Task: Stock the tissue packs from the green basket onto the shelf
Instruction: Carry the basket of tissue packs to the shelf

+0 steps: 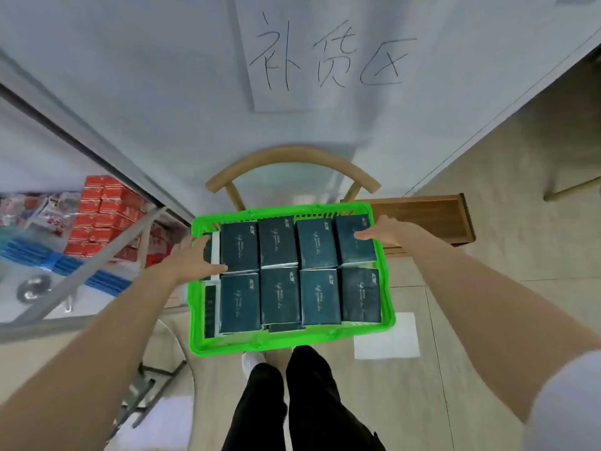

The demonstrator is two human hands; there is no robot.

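Note:
A green basket (292,343) rests in front of me on a wooden chair (292,154). It is filled with several dark teal tissue packs (279,294) lying flat in two rows, and more stand on edge along the left wall. My left hand (192,258) is closed over the basket's left rim, its thumb lying against the far-left pack. My right hand (387,231) clasps the right rim near the far corner, thumb resting on the far-right pack. Its fingers are hidden outside the basket.
To the left, a shelf behind a slanted metal bar (107,255) holds red boxes (107,209) and blue packs (39,255). A wooden tray (422,216) sits to the right of the chair. A handwritten paper sign (325,56) hangs on the wall. My legs (292,402) stand below the basket.

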